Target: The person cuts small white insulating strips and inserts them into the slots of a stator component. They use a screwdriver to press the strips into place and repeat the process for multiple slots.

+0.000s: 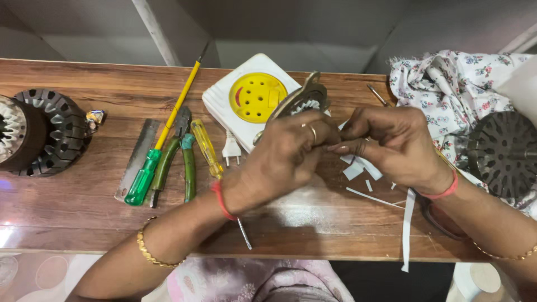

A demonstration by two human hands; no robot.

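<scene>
A long wooden table [78, 207] carries the clutter. At its left end sits a dark round slotted motor core [39, 131]. Beside it lie a flat grey metal file [137, 158], a green-handled screwdriver with a yellow shaft [159, 140], green-handled pliers [178, 159] and a yellow transparent-handled screwdriver [206, 148]. A white square extension box with a yellow round socket face [249, 100] rests near the far edge, its white plug [230, 151] just beside it. A floral white cloth [447, 84] lies at the right, partly under a dark perforated round motor cover [502, 152].
</scene>
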